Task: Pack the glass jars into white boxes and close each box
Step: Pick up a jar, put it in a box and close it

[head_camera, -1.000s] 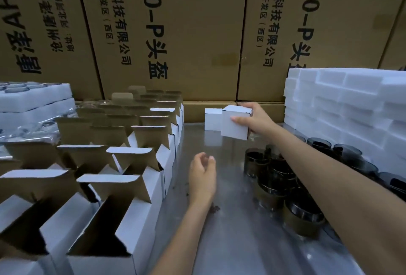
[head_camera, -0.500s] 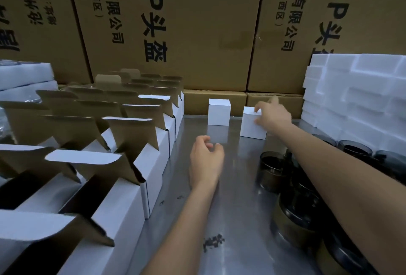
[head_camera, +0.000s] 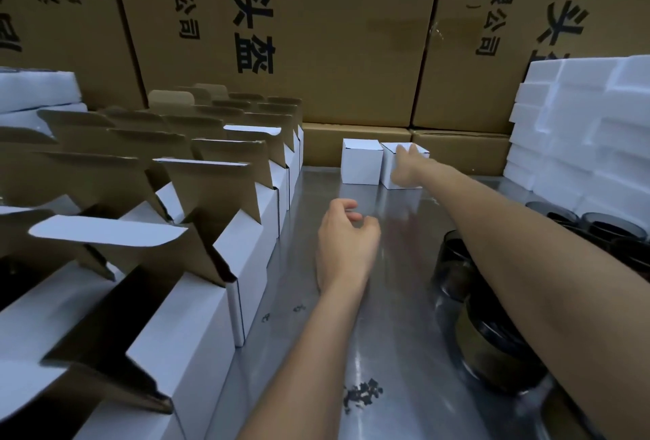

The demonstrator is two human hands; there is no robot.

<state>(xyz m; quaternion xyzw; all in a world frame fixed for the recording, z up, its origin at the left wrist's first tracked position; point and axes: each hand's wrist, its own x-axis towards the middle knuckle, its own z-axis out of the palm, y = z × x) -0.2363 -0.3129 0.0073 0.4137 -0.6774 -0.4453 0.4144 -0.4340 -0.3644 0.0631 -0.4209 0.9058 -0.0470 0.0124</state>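
Right hand (head_camera: pixel 408 167) is stretched out, fingers straight, resting against the second closed box (head_camera: pixel 388 172) at the back of the desk (head_camera: pixel 394 299), just beside the first closed box (head_camera: pixel 361 167). I'd nudge it flush, then let go. Left hand (head_camera: pixel 346 246) hangs loosely curled and empty; glass jars (head_camera: pixel 492 341) wait right, open boxes (head_camera: pixel 197 299) left.

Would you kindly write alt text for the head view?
A person's right hand touches a closed white box beside another on a metal table; the left hand hovers, holding nothing. Open boxes stand left, dark glass jars right.

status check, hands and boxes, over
Right hand open, touching far closed box. Left hand loose, holding nothing. Jars wait right, nothing blocking.
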